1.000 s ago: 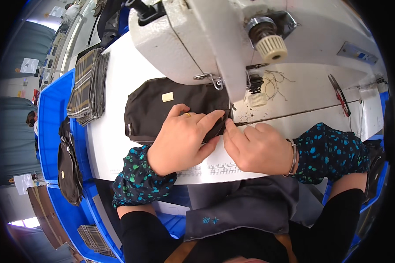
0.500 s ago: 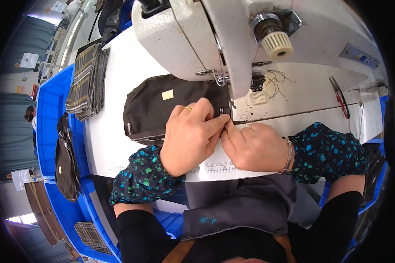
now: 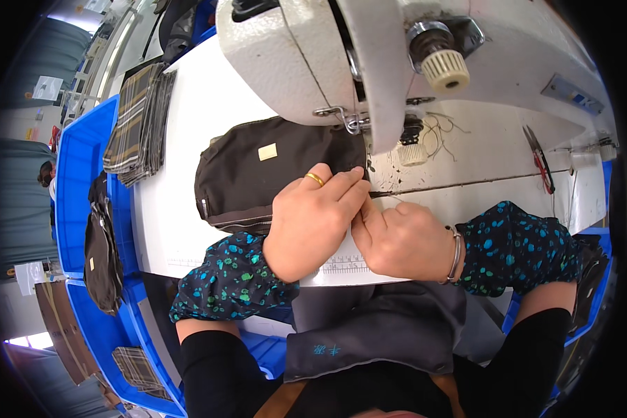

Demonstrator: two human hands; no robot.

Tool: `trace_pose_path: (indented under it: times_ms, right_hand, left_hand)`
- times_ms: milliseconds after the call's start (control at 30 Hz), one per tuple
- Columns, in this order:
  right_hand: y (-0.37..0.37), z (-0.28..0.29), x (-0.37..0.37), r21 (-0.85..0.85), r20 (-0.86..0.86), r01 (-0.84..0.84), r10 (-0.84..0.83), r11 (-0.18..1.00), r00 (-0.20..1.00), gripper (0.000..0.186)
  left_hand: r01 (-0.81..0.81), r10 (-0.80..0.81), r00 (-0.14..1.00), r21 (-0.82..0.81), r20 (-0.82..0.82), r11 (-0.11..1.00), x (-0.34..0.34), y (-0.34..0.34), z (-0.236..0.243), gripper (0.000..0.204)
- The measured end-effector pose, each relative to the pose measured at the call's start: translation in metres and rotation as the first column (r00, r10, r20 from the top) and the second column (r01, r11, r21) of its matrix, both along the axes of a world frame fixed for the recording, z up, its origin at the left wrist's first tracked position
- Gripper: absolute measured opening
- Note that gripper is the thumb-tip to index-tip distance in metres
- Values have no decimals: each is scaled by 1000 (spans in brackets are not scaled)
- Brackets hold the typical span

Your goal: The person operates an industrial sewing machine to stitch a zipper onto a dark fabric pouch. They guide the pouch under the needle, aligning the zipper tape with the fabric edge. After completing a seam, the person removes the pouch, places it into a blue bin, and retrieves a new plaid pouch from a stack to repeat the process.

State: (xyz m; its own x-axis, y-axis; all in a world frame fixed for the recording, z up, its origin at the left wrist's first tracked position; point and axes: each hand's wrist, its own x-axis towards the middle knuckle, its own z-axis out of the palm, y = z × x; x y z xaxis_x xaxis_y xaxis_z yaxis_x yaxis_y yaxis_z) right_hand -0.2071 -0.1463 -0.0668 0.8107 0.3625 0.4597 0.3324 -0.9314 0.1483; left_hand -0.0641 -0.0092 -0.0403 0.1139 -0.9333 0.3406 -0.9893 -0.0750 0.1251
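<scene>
A dark brown fabric pouch (image 3: 251,174) lies flat on the white sewing table, with a small cream label and a zip along its near edge. Its far right part reaches under the presser foot area of a white sewing machine (image 3: 292,63). My left hand (image 3: 317,223), a ring on one finger, is closed over the pouch's near right corner, fingers pressed together. Against it, my right hand (image 3: 407,240) is closed in a pinch at the same corner. The fingertips hide the zip end and the exact grip.
Red-handled scissors (image 3: 540,160) and loose threads (image 3: 439,136) lie to the right. Folded plaid cloth pieces (image 3: 139,118) are stacked at the table's left. Blue bins (image 3: 73,202) stand beside it, one with another dark pouch (image 3: 103,258) over its side. A ruler strip (image 3: 343,265) marks the near edge.
My left hand has shifted slightly right, its fingers reaching farther over the pouch's corner and covering the zip end that showed before. My right hand stays nearly in place.
</scene>
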Motion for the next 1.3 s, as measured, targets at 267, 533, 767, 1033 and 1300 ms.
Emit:
trace_pose_path:
  times_ms: [267, 533, 767, 1033, 1300]
  right_hand:
    - [-4, -5, 7, 3, 30, 55, -55, 998, 998, 25]
    - [-13, -8, 18, 10, 27, 95, -95, 995, 995, 25]
    - [-17, -7, 16, 42, 32, 81, -83, 996, 996, 23]
    - [-15, -7, 12, 77, 31, 37, -40, 996, 999, 20]
    - [-16, -7, 12, 66, 36, 36, -38, 997, 999, 21]
  left_hand:
    - [-24, 24, 1000, -62, -3, 998, 8, -12, -5, 36]
    - [-45, 41, 998, -107, -39, 993, 22, -26, -21, 34]
    - [-114, 116, 993, -100, 7, 988, 14, -16, -2, 28]
    - [-125, 129, 988, -54, 84, 991, 6, -7, 5, 38]
    - [-204, 229, 963, 165, -145, 965, 9, 1, 16, 28]
